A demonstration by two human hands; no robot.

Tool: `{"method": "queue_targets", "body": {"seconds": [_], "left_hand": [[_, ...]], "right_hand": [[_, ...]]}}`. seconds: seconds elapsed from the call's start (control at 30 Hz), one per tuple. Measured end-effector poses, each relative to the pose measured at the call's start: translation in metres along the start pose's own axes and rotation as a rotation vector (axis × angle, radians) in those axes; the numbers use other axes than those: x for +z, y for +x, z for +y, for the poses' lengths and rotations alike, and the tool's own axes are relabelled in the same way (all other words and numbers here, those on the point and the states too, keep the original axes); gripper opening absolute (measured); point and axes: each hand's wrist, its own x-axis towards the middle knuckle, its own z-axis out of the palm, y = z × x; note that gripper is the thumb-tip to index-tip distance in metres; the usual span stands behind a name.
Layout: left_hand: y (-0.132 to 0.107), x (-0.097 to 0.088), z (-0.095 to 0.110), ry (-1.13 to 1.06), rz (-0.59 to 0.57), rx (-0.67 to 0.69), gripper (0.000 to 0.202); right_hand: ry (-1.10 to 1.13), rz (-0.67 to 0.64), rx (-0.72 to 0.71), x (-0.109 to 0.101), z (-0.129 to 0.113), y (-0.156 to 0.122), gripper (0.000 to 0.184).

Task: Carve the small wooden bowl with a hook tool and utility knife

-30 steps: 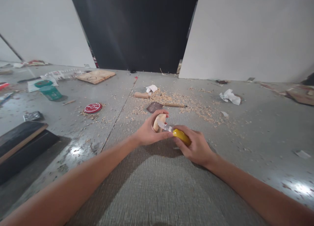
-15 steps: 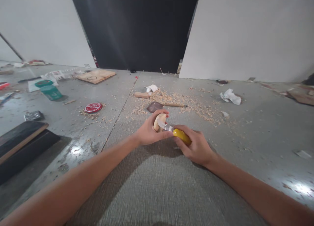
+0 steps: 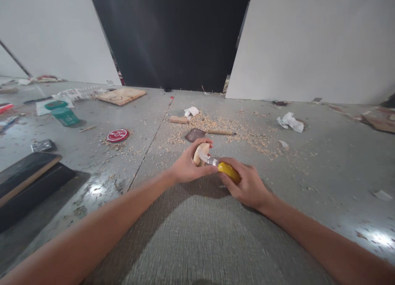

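My left hand grips a small pale carved wooden piece, rounded in shape, its lower part hidden by the fingers and thumb. A yellow-handled utility knife is wrapped in my right hand. Its blade lies against the near face of the wood, and my left thumb reaches to the front of the handle. Just beyond the hands, a flat brown piece and a pencil-like wooden stick lie on the floor among wood shavings.
A wood block and crumpled tissue lie farther off. To the left are a red round lid, a teal cup, a wooden board and a black object with a wooden strip. Panels stand behind.
Almost nothing differs. Both hands keep the same grip, and the blade stays on the wood; the view has shifted very slightly.
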Motion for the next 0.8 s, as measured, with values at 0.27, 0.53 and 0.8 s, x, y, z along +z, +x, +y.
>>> {"method": "queue_targets", "body": {"seconds": [0.27,0.53,0.8], "left_hand": [[0.0002,0.0001,0.0040,0.004,-0.019,-0.028,0.058],[-0.0008,0.0002,0.0023,0.004,-0.016,-0.017,0.059],[0.0003,0.0005,0.0023,0.007,-0.009,-0.012,0.058]], "right_hand": [[0.014,-0.014,0.005,0.0000,0.0007,-0.0006,0.025],[0.011,-0.010,0.006,0.0004,0.0005,-0.0004,0.026],[0.021,-0.018,0.022,-0.0002,0.0002,-0.0001,0.025]]}}
